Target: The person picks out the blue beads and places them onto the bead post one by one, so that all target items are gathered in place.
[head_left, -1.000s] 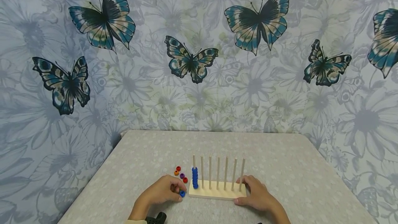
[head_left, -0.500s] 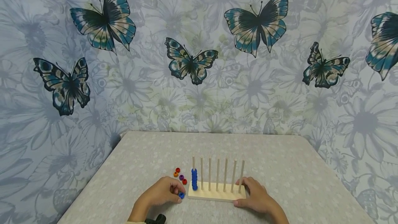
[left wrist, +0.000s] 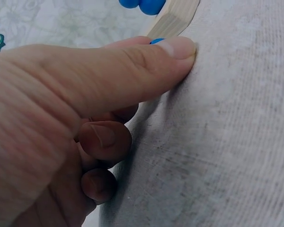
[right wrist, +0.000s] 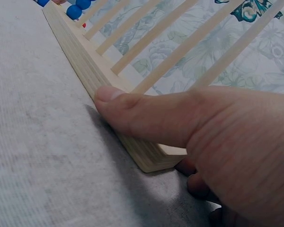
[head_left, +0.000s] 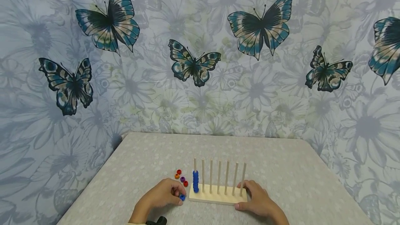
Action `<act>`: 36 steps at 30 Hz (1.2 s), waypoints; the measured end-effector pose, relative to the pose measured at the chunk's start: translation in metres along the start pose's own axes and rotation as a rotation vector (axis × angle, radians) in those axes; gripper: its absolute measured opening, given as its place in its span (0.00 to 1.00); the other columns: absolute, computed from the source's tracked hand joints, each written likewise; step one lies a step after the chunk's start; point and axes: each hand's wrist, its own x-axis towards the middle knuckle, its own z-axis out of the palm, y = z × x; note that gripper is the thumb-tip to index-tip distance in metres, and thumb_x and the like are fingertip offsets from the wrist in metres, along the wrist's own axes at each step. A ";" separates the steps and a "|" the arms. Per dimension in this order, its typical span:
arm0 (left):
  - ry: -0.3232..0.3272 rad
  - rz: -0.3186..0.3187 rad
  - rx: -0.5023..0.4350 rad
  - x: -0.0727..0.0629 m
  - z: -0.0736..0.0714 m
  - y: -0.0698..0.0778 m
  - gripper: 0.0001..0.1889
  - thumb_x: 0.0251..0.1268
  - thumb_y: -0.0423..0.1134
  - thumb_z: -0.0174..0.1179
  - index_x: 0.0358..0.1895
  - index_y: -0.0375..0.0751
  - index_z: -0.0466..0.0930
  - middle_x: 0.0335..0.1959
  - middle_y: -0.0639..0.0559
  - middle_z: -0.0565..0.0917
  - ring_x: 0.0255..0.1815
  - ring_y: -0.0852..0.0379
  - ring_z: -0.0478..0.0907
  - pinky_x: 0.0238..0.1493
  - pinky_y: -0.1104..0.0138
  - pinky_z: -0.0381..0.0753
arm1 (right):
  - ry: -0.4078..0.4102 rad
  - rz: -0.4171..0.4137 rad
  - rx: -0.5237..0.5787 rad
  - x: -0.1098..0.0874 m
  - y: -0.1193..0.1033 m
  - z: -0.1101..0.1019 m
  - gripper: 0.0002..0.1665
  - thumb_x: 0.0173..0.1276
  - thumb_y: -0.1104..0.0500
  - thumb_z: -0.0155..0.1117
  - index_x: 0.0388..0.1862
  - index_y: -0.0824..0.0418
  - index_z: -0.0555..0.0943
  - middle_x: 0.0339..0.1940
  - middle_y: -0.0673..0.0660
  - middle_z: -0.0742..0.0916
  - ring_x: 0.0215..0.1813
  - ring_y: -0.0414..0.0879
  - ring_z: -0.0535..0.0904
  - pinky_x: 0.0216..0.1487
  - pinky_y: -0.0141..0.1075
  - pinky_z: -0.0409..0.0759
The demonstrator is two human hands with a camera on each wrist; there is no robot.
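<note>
My left hand [head_left: 164, 193] pinches a blue bead [head_left: 182, 197] between thumb and index finger, low over the cloth, just left of a wooden peg rack. In the left wrist view the thumb hides most of that bead [left wrist: 157, 41]. The rack's pale base [head_left: 215, 198] carries a row of several upright pegs. On its leftmost peg sits a stack of blue beads [head_left: 195, 181]; the other pegs are bare. My right hand [head_left: 257, 199] grips the base's right end, its thumb [right wrist: 132, 111] along the front edge and the other fingers behind.
Beyond the left hand lie loose beads: a red bead [head_left: 179, 172], an orange bead [head_left: 177, 176], a purple bead [head_left: 182, 179] and another red bead [head_left: 185, 183]. A pale patterned cloth [head_left: 150, 159] covers the table, which meets a butterfly-print wall [head_left: 200, 114] at the back.
The head view has tilted slightly, so everything sits a little lower in it. Both hands keep their places, the left on the blue bead and the right on the rack's base.
</note>
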 end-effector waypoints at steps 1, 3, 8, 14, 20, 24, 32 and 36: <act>-0.001 -0.001 -0.005 0.000 0.000 0.000 0.11 0.49 0.33 0.77 0.36 0.48 0.87 0.25 0.58 0.76 0.27 0.64 0.71 0.27 0.72 0.69 | 0.000 -0.001 0.002 0.000 0.000 0.000 0.34 0.50 0.38 0.80 0.51 0.46 0.76 0.53 0.50 0.80 0.61 0.50 0.73 0.61 0.60 0.69; -0.001 -0.003 -0.012 0.000 0.001 0.001 0.11 0.49 0.32 0.77 0.35 0.48 0.87 0.25 0.58 0.76 0.27 0.63 0.71 0.27 0.72 0.70 | 0.000 -0.003 0.008 -0.001 -0.001 0.001 0.34 0.50 0.38 0.80 0.51 0.46 0.76 0.52 0.50 0.80 0.61 0.50 0.73 0.61 0.61 0.69; 0.003 -0.009 0.004 -0.002 0.003 0.004 0.11 0.49 0.31 0.76 0.34 0.47 0.86 0.25 0.58 0.76 0.28 0.63 0.71 0.27 0.71 0.69 | -0.003 0.006 0.000 -0.002 -0.002 0.001 0.33 0.49 0.38 0.80 0.50 0.45 0.76 0.51 0.48 0.80 0.59 0.49 0.73 0.59 0.58 0.68; 0.015 0.014 0.061 -0.003 0.004 0.010 0.11 0.49 0.31 0.76 0.33 0.47 0.85 0.24 0.60 0.76 0.26 0.64 0.71 0.27 0.71 0.70 | -0.001 0.014 -0.011 -0.002 -0.003 -0.001 0.33 0.49 0.38 0.80 0.50 0.45 0.76 0.51 0.48 0.79 0.59 0.48 0.73 0.58 0.56 0.68; 0.013 0.001 0.089 -0.005 0.005 0.010 0.11 0.51 0.33 0.75 0.34 0.47 0.83 0.25 0.59 0.76 0.27 0.64 0.72 0.27 0.71 0.70 | -0.006 0.017 -0.020 -0.003 -0.003 -0.001 0.33 0.50 0.39 0.80 0.51 0.46 0.77 0.51 0.48 0.80 0.58 0.48 0.73 0.57 0.57 0.68; 0.021 0.008 0.087 -0.006 0.005 0.011 0.09 0.53 0.35 0.74 0.34 0.47 0.82 0.25 0.59 0.76 0.27 0.64 0.71 0.26 0.71 0.70 | -0.010 0.014 -0.010 -0.002 -0.002 0.001 0.33 0.50 0.38 0.80 0.51 0.46 0.76 0.51 0.48 0.79 0.58 0.47 0.73 0.58 0.57 0.69; 0.067 0.025 0.086 -0.008 0.000 0.013 0.08 0.59 0.43 0.71 0.38 0.51 0.83 0.29 0.59 0.77 0.29 0.64 0.73 0.28 0.71 0.72 | -0.012 0.020 0.005 -0.003 -0.003 0.000 0.33 0.49 0.39 0.80 0.51 0.45 0.76 0.51 0.49 0.80 0.59 0.49 0.73 0.59 0.62 0.67; 0.100 0.042 0.083 -0.006 -0.004 0.014 0.08 0.62 0.45 0.70 0.39 0.51 0.81 0.31 0.58 0.79 0.31 0.62 0.74 0.29 0.70 0.73 | -0.005 0.013 0.009 -0.003 -0.004 -0.002 0.33 0.50 0.38 0.80 0.51 0.46 0.76 0.51 0.49 0.79 0.58 0.48 0.73 0.60 0.59 0.69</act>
